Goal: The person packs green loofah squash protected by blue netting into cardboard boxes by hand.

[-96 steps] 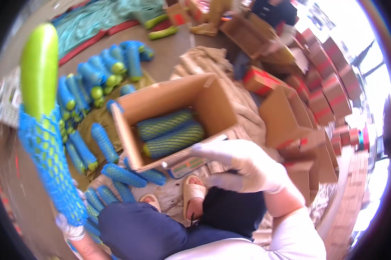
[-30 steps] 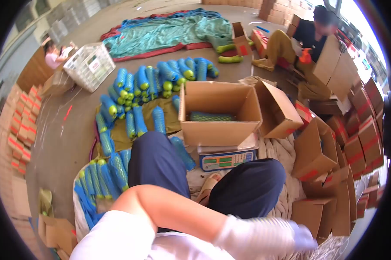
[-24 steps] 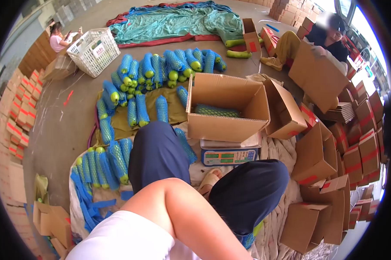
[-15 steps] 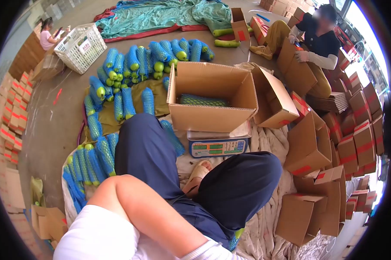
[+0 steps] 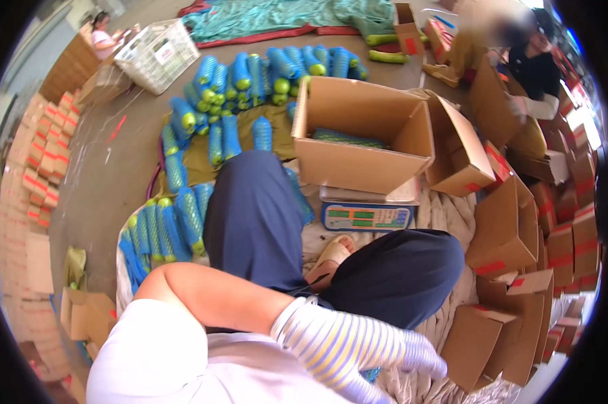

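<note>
My left hand (image 5: 361, 350), in a striped knit glove, reaches across my lap to the lower right. Its fingers are stretched out and the thumb stands apart, so it is open. Just under the palm shows a bit of blue netting (image 5: 370, 374), mostly hidden by the glove. My right hand is out of view. Beyond my knees, a cardboard box (image 5: 364, 161) with one netted green gourd (image 5: 348, 139) inside stands on a digital scale (image 5: 367, 217). Rows of long green gourds in blue nets (image 5: 253, 74) lie to the left and behind; more netted gourds (image 5: 162, 229) are beside my left knee.
Open cardboard boxes (image 5: 502, 229) crowd the right side, on and near a pale cloth (image 5: 445, 212). A co-worker (image 5: 529, 74) handles cardboard at the upper right. A white crate (image 5: 157, 57) and another person (image 5: 103, 37) are at the upper left; stacked cartons (image 5: 48, 161) line the left.
My gloved left hand has come into view at the lower right, over the netted thing there. The whole scene has shifted rightward in view. The co-worker leans further right.
</note>
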The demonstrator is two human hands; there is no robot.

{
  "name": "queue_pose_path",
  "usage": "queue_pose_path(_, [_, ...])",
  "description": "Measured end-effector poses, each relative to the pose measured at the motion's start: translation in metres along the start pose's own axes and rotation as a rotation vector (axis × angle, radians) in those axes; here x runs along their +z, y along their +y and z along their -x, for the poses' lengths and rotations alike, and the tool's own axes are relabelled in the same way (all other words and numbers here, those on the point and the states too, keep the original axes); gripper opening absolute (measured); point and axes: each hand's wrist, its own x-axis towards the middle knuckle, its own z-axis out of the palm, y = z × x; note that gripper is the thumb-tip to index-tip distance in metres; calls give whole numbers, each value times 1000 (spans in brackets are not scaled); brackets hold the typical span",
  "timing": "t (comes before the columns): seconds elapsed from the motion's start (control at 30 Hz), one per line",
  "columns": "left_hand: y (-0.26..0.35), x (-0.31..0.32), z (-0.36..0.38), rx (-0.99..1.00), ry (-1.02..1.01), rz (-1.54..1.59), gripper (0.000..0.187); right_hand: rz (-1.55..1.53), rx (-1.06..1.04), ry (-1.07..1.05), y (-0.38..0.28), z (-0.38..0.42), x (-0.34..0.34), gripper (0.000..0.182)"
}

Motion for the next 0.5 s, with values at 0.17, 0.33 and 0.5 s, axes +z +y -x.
queue_pose_path(0.17, [4,-25,46,-385,307,56,63,-76,-51,-14,-19,-16,-18,71])
queue_pose_path(0.33, [8,-28,86,-375,513,28,59,-221,-108,-219,-40,-44,-34,69])
queue_pose_path(0.5, [67,-75,187,-24,1173,-19,46,-33,-121,-80,-56,-43,-33,73])
